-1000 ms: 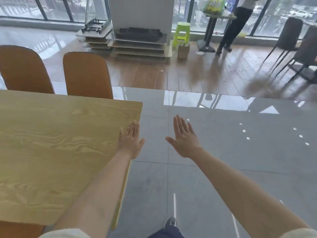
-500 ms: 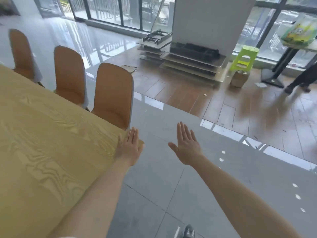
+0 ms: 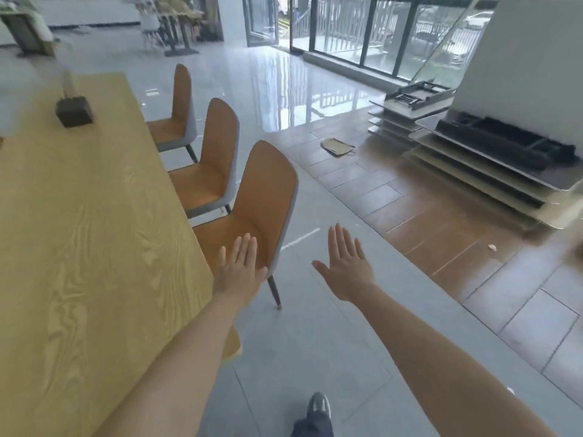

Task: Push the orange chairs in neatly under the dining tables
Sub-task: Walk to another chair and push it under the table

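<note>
Three orange chairs stand in a row along the right side of the long wooden dining table (image 3: 79,247). The nearest chair (image 3: 268,197) has its seat partly under the table edge, the middle chair (image 3: 217,152) and the far chair (image 3: 181,105) stand beyond it. My left hand (image 3: 238,269) is stretched out flat with straight fingers, in front of the nearest chair's seat, holding nothing. My right hand (image 3: 345,266) is held out flat over the grey floor to the right of that chair, empty as well.
A dark block (image 3: 74,111) sits on the far part of the table. Stacked table tops and frames (image 3: 492,152) lie on the wooden floor at right beside a white pillar. A flat brown bag (image 3: 336,146) lies on the floor. My shoe (image 3: 318,408) shows below.
The view has swung left round the table corner, so the chair row now shows side-on. Both hands stay flat and empty; the left one has left the table corner and now lies before the nearest chair.
</note>
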{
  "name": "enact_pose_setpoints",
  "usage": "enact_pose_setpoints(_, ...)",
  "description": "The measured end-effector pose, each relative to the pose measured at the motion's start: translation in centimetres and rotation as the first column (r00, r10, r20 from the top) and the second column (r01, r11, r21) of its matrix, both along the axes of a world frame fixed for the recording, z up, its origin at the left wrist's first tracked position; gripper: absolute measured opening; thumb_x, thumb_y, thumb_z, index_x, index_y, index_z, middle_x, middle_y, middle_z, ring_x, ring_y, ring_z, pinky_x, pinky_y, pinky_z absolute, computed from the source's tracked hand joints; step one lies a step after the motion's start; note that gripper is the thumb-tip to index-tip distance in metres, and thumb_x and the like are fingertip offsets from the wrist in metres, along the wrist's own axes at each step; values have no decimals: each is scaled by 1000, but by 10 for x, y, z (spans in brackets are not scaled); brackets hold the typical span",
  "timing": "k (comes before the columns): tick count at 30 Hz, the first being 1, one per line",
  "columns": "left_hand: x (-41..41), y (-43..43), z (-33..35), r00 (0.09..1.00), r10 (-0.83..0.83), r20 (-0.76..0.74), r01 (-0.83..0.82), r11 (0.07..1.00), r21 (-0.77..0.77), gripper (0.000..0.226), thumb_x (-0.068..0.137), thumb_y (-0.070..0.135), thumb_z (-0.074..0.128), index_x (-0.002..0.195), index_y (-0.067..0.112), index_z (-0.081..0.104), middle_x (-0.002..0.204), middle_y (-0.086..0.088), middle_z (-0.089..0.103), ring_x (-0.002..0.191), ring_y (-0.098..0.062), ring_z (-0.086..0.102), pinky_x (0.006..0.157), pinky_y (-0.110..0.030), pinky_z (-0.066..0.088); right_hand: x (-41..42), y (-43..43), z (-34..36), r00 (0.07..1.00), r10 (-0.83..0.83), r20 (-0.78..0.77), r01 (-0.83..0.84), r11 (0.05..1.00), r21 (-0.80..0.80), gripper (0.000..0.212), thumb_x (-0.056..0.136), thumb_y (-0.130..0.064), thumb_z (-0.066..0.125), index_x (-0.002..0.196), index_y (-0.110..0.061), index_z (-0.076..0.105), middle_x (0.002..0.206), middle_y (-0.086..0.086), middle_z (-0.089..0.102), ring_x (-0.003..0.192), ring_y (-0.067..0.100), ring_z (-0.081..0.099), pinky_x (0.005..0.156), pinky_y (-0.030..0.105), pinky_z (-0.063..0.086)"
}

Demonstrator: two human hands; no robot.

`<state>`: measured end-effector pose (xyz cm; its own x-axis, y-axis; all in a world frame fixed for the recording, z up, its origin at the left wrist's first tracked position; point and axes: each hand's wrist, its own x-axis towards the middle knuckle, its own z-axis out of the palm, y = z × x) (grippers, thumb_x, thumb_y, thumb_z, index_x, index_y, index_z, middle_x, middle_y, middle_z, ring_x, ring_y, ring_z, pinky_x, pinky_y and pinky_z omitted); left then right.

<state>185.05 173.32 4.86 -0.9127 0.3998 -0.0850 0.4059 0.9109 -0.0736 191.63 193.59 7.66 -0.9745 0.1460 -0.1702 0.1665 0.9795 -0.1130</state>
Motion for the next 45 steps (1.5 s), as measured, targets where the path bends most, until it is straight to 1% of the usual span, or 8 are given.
enact_pose_setpoints(13,-204,133,6,967,256,10,-254,954,160,65,98,44,16,146,9,-10,157,-8,-9,146,-22,-6,118,-43,0,-252,134,11,967,255,8,-255,967,20,74,98,-51,15,143,-7,-23,154,8,-26,142,21,-22,115,35,-13)
enact_pose_setpoints(19,-291,176,-3,877,480,34,-479,864,156,66,98,45,16,146,8,-10,157,-10,-8,146,-24,-5,118,-44,1,-371,180,-2,910,415,14,-415,910,11,74,97,-51,14,143,-7,-24,154,8,-26,142,21,-23,114,34,-14)
enact_pose_setpoints(26,-401,214,11,719,695,-24,-678,708,199,64,99,42,18,146,7,-8,157,-11,-7,146,-24,-5,118,-45,-2,-528,221,14,762,646,-35,-646,763,27,74,98,-51,16,143,-7,-22,155,7,-23,143,20,-20,116,34,-11)
enact_pose_setpoints(31,-478,231,29,624,780,-38,-752,613,243,65,98,43,18,146,9,-9,157,-10,-8,146,-24,-7,118,-43,-3,-626,223,27,663,748,-44,-746,664,46,74,98,-50,15,144,-7,-21,155,8,-22,144,22,-18,118,36,-8)
enact_pose_setpoints(37,-564,230,10,543,839,-40,-821,540,187,72,89,53,0,146,10,-12,157,-10,-8,146,-24,-6,118,-42,-3,-735,187,5,535,844,-43,-843,536,46,74,98,-51,16,144,-7,-22,155,9,-23,143,22,-19,113,33,-13)
enact_pose_setpoints(40,-616,214,-3,501,863,-66,-843,504,186,80,82,57,-16,146,9,-10,158,-10,-5,146,-25,-3,118,-43,0,-795,159,-4,455,889,-40,-888,457,50,74,98,-50,17,144,-6,-21,155,9,-23,143,23,-19,115,35,-11)
enact_pose_setpoints(44,-689,182,-6,412,910,-53,-888,414,201,81,84,59,-16,146,8,-8,158,-11,-2,146,-25,1,118,-44,2,-879,110,0,334,942,-39,-941,336,51,74,98,-50,17,145,-6,-19,156,10,-20,144,23,-17,117,36,-8)
enact_pose_setpoints(45,-705,173,-3,382,923,-41,-901,381,207,75,89,56,-8,146,8,-8,158,-10,-3,146,-25,0,118,-43,2,-899,97,2,302,953,-34,-951,303,54,74,98,-50,17,145,-6,-18,156,10,-20,144,23,-17,117,36,-8)
